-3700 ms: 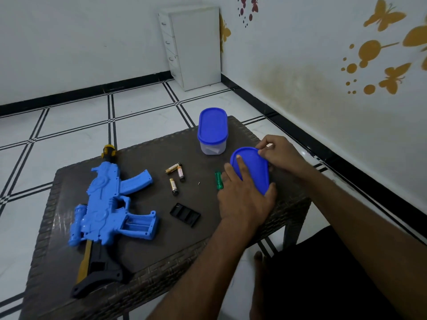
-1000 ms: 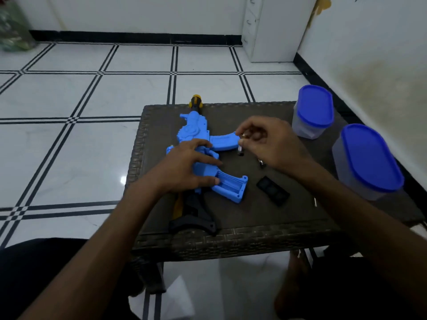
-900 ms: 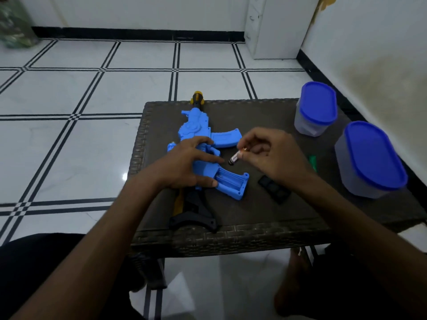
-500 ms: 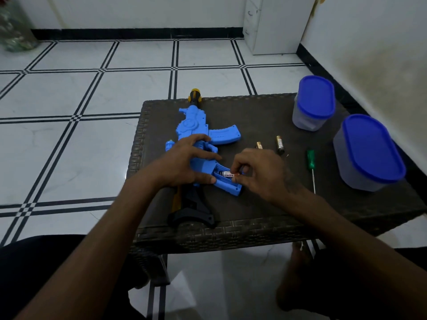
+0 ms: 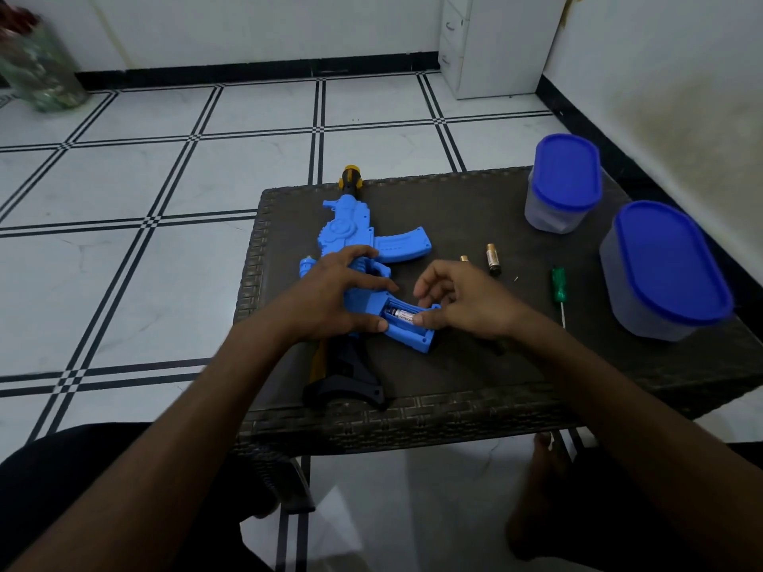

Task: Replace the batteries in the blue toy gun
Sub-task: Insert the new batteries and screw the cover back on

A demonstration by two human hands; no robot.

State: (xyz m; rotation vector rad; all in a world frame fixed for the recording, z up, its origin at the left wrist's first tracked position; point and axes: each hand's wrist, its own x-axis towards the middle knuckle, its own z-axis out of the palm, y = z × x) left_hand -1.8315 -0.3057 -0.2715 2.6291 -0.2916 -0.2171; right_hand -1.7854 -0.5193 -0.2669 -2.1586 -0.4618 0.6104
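Near the centre of the frame, on a dark woven table (image 5: 475,208): a blue toy gun (image 5: 363,249) lying flat, orange-tipped muzzle toward the upper edge, black stock toward the lower table edge. At the gun's lower right, an open battery compartment (image 5: 406,324) with one white-labelled battery (image 5: 399,316) lying inside. On the gun body, left of centre: the left hand (image 5: 330,299), fingers spread and pressed down on the plastic, thumb tip against the compartment's left edge beside the battery. Just right of centre: the right hand (image 5: 462,301), fingers loosely curled, thumb tip touching the right end of the battery in the compartment, forefinger raised apart above it; nothing pinched between them as far as can be told. Behind the right hand, toward the right of the table: two loose gold-capped batteries (image 5: 492,258), one partly hidden by the knuckles. Further right: a green-handled screwdriver (image 5: 558,289), shaft pointing toward the lower edge, with a tiny screw (image 5: 516,278) between it and the batteries. At the right side of the frame: two frosted containers with blue lids, the smaller container (image 5: 561,183) higher up, the larger container (image 5: 664,270) lower and nearer the table's right edge, well apart from the gun. Upper right: a white drawer cabinet (image 5: 495,43) against the wall, on a white tiled floor with black lines.
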